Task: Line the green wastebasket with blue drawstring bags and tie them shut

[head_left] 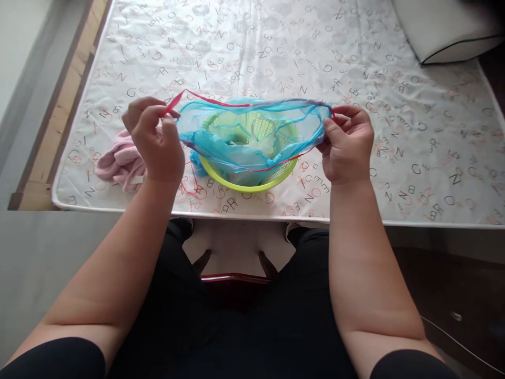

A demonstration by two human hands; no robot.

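Note:
Between my two hands a thin, see-through blue plastic bag [232, 150] with a red drawstring is stretched wide at its mouth. My left hand [155, 134] pinches the red drawstring at the bag's left side. At the right, my right hand [349, 139] is closed on the bag's rim, thumb against fingers. Beneath and behind the bag stands a yellow-green plastic basket [248, 187] with mesh walls, partly seen through the film. Something pale shows inside, too blurred by the plastic to name. A pink cloth [122, 160] lies crumpled beside my left hand, which hides part of it.
A mattress-like table pad [244, 58] printed with letters carries these things; its front edge runs just before my lap. At the far right corner sits a white bag-like object [445, 31] with black piping. A wooden ledge [59, 105] runs along the left side.

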